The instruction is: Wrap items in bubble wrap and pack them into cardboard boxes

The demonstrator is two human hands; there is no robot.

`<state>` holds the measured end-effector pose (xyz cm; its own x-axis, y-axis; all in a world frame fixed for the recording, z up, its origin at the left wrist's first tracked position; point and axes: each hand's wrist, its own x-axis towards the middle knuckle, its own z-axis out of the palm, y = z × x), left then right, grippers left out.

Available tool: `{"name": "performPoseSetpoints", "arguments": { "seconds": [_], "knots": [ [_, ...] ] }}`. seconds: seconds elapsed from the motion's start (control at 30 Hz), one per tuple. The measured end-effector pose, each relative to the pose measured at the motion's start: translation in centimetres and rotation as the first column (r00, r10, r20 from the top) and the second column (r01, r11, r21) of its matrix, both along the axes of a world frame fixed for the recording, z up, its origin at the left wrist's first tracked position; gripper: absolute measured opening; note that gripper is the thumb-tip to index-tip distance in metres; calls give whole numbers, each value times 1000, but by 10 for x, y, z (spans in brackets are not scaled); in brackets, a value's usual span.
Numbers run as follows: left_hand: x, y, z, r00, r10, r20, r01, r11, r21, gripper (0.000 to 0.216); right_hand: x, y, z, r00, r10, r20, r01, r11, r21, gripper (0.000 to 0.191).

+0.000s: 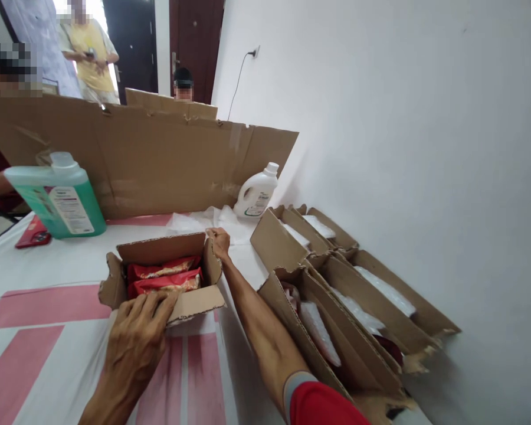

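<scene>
A small open cardboard box (159, 248) sits in front of me, its flaps up and its edges torn. Inside lie red snack packets (166, 283), at least two, side by side. My left hand (139, 327) grips the near wall, with its fingers curled over the rim. At the far right corner, my right hand (220, 241) is closed on the cardboard edge. The underside of the box is hidden, so I cannot tell whether it rests fully on the table.
On the right, several open cardboard boxes (336, 330) with plastic-wrapped items line the wall. A green liquid jug (66, 200), a red phone (33, 233), a white bottle (256, 192) and clear plastic (203, 224) stand or lie before a cardboard partition (172, 159). People are beyond it.
</scene>
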<state>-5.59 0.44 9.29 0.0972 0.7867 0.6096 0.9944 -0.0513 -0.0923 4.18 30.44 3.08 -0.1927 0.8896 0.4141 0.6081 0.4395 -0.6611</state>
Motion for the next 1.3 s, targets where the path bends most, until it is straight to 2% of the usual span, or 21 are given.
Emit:
{"name": "performPoseSetpoints", "arguments": {
  "seconds": [0.1, 0.17, 0.33, 0.43, 0.5, 0.6, 0.67, 0.73, 0.8, 0.87, 0.93, 0.97, 1.07, 1.13, 1.2, 1.23, 1.3],
  "knots": [
    [2, -1, 0, 1000, 18, 13, -18, 1000, 13, 51, 13, 1, 18, 975, -138, -172, 132, 990, -42, 37],
    [3, -3, 0, 1000, 24, 18, -24, 999, 21, 51, 22, -5, 35, 943, -182, -278, 177, 983, -41, 36],
    [3, -5, -3, 998, 28, 56, -28, 1000, 13, 55, 50, -27, 93, 840, -196, -507, 240, 971, 22, 35],
    [3, -7, -5, 997, 17, 77, -18, 1000, 3, 52, 71, -52, 127, 779, -164, -605, 239, 970, 44, 35],
    [7, -12, -5, 995, -9, 103, 6, 999, 32, 49, 87, -78, 144, 708, -91, -700, 178, 983, 52, 32],
    [19, -26, 2, 980, -45, 196, 22, 992, 122, 59, 114, -132, 162, 537, 31, -843, -28, 999, 19, 30],
    [30, -41, 14, 951, -79, 299, 22, 982, 189, 66, 133, -170, 170, 457, 53, -888, -192, 981, -41, 28],
    [40, -56, 28, 892, -126, 433, 21, 971, 239, 69, 154, -205, 174, 414, 34, -910, -338, 934, -118, 24],
    [49, -71, 38, 779, -153, 608, 10, 973, 232, 66, 175, -235, 174, 366, -11, -931, -439, 880, -183, 22],
    [56, -83, 36, 600, -137, 788, 15, 987, 160, 62, 195, -259, 168, 315, -79, -946, -507, 828, -238, 22],
    [63, -93, 21, 424, -107, 899, 85, 993, 78, 62, 211, -279, 156, 280, -154, -948, -563, 774, -292, 24],
    [67, -96, 10, 371, -91, 924, 135, 990, 44, 65, 216, -288, 148, 272, -192, -943, -590, 741, -321, 25],
    [82, -104, -25, 311, -38, 950, 276, 960, -52, 81, 224, -305, 119, 266, -312, -912, -669, 621, -408, 24],
    [92, -105, -41, 258, 32, 966, 306, 945, -113, 88, 224, -310, 98, 285, -386, -877, -727, 509, -460, 20],
    [100, -102, -48, 169, 114, 979, 294, 942, -160, 91, 220, -311, 79, 309, -431, -848, -770, 410, -489, 18],
    [102, -100, -49, 117, 155, 981, 290, 939, -183, 90, 218, -310, 70, 322, -441, -838, -780, 379, -499, 19],
    [102, -96, -47, 24, 238, 971, 334, 913, -232, 79, 214, -306, 54, 353, -440, -826, -774, 358, -522, 21]
  ]
}}
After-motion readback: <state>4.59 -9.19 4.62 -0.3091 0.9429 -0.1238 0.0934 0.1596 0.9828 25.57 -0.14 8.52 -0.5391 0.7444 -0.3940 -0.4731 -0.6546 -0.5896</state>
